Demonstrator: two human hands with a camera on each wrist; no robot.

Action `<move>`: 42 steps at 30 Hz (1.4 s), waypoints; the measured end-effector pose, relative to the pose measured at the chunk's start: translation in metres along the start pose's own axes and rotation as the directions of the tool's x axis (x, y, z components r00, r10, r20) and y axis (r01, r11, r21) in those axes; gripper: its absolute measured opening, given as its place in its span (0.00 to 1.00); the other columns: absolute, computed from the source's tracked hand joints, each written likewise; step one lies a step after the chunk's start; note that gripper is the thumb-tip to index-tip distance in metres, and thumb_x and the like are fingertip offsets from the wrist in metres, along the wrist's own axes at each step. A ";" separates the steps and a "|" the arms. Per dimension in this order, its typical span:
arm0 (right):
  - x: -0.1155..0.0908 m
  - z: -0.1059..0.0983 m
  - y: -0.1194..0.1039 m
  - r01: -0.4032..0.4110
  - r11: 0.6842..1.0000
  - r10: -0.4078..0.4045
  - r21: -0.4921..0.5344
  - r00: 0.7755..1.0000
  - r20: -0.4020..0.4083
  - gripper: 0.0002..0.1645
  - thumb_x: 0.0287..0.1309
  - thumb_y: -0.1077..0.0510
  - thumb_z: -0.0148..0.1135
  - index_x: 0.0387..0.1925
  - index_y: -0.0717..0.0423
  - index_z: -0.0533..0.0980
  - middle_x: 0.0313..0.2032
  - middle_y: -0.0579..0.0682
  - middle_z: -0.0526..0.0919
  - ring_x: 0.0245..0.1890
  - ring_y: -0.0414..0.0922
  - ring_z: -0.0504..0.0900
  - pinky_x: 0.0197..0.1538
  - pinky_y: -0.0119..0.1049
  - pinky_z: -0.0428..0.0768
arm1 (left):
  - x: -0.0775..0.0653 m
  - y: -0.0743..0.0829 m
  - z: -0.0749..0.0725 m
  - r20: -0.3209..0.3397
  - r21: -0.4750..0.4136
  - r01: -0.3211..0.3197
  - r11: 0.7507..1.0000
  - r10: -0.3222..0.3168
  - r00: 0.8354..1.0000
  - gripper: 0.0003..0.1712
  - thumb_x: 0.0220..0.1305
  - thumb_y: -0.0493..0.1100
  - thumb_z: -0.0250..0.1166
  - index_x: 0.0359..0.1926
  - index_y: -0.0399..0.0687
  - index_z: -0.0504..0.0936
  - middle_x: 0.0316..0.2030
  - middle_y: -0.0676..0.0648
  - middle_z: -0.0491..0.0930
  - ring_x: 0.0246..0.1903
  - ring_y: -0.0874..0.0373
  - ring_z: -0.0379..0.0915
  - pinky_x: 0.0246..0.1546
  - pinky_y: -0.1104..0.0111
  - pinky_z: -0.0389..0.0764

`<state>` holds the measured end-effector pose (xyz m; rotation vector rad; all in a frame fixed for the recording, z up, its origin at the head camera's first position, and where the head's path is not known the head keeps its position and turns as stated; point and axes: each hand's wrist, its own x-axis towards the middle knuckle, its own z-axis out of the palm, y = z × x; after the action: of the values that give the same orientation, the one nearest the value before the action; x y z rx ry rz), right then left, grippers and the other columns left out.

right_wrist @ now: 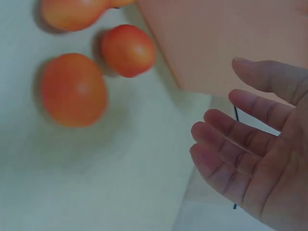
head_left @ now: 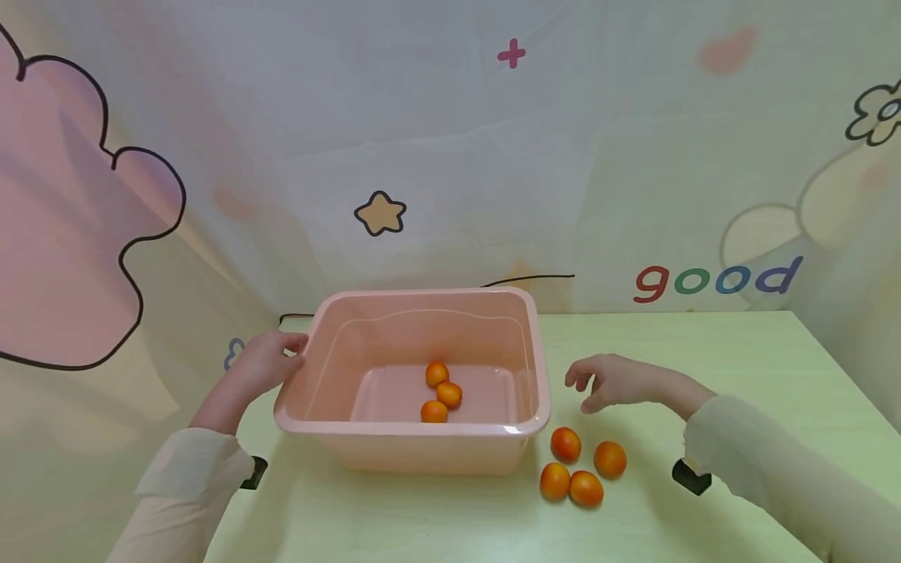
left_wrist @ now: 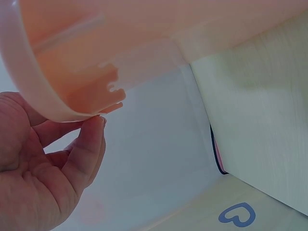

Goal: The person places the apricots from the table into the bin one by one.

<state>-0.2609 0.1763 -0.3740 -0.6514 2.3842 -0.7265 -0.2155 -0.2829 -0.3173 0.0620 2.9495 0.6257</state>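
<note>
A pink plastic basin (head_left: 422,450) stands on the table with three orange-red tomatoes (head_left: 449,395) on its floor. At its left side my left hand (head_left: 266,361) pinches the rim; the left wrist view shows the thumb and fingers meeting at the rim (left_wrist: 62,113). My right hand (head_left: 615,381) hovers just right of the basin, holding nothing, its fingers (right_wrist: 240,127) loosely bent and spread. Several more tomatoes (head_left: 565,444) lie on the table below that hand, near the basin's front right corner. Two of them show whole in the right wrist view, including a large-looking tomato (right_wrist: 74,90).
The pale green table (head_left: 704,344) extends right of the basin and in front of it. Behind stands a light printed cloth (head_left: 450,195) with a star and the word "good". Dark devices (head_left: 692,477) sit at both wrists.
</note>
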 end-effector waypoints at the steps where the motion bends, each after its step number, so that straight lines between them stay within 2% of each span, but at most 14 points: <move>1: -0.001 0.004 0.002 -0.014 1.000 0.014 0.004 1.000 0.017 0.21 0.44 0.59 0.64 0.44 0.54 0.72 0.41 0.52 0.75 0.37 0.45 0.73 0.40 0.39 0.77 | 0.000 0.000 0.000 0.000 -0.003 0.000 1.000 0.000 1.000 0.24 0.60 0.38 0.50 0.56 0.30 0.67 0.48 0.31 0.72 0.46 0.40 0.70 0.42 0.53 0.74; 7: -0.007 0.024 0.017 -0.088 0.996 0.087 0.010 0.992 0.090 0.22 0.41 0.62 0.65 0.44 0.54 0.72 0.43 0.52 0.75 0.40 0.47 0.71 0.44 0.44 0.74 | 0.000 0.000 0.001 -0.005 -0.014 -0.004 1.000 0.003 1.000 0.23 0.60 0.37 0.50 0.55 0.30 0.68 0.47 0.32 0.73 0.44 0.41 0.71 0.42 0.54 0.74; 15: -0.013 0.040 0.032 -0.115 0.992 0.108 0.044 0.985 0.137 0.18 0.39 0.67 0.64 0.37 0.51 0.75 0.37 0.48 0.75 0.37 0.46 0.69 0.43 0.43 0.71 | 0.001 -0.001 0.002 -0.011 -0.012 -0.001 1.000 0.001 1.000 0.22 0.59 0.37 0.50 0.54 0.31 0.69 0.47 0.32 0.73 0.42 0.42 0.72 0.40 0.55 0.75; 25: -0.020 0.053 0.043 -0.032 0.999 0.032 -0.007 0.992 0.119 0.17 0.36 0.71 0.62 0.31 0.51 0.75 0.31 0.46 0.73 0.34 0.45 0.66 0.40 0.40 0.66 | 0.000 0.000 0.002 -0.013 -0.011 0.003 1.000 -0.003 1.000 0.23 0.59 0.37 0.50 0.55 0.30 0.68 0.47 0.31 0.73 0.42 0.42 0.72 0.40 0.55 0.76; 34: -0.020 0.053 0.044 0.029 0.999 -0.028 -0.013 0.994 0.104 0.13 0.37 0.67 0.64 0.29 0.52 0.75 0.28 0.45 0.73 0.32 0.44 0.67 0.36 0.37 0.65 | 0.001 -0.001 0.001 -0.019 0.006 -0.018 1.000 0.018 1.000 0.23 0.59 0.37 0.49 0.54 0.30 0.69 0.46 0.31 0.73 0.43 0.41 0.71 0.42 0.53 0.74; 42: -0.020 0.030 0.030 0.044 0.998 -0.041 -0.051 0.998 0.055 0.13 0.41 0.63 0.65 0.33 0.53 0.75 0.29 0.44 0.75 0.33 0.44 0.69 0.35 0.36 0.70 | 0.000 -0.001 0.000 -0.015 0.001 -0.025 1.000 0.025 1.000 0.23 0.59 0.37 0.49 0.54 0.30 0.69 0.46 0.31 0.73 0.44 0.41 0.71 0.41 0.53 0.74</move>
<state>-0.2361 0.1996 -0.4058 -0.7363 2.3531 -0.6585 -0.2159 -0.2840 -0.3177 0.0945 2.9679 0.6303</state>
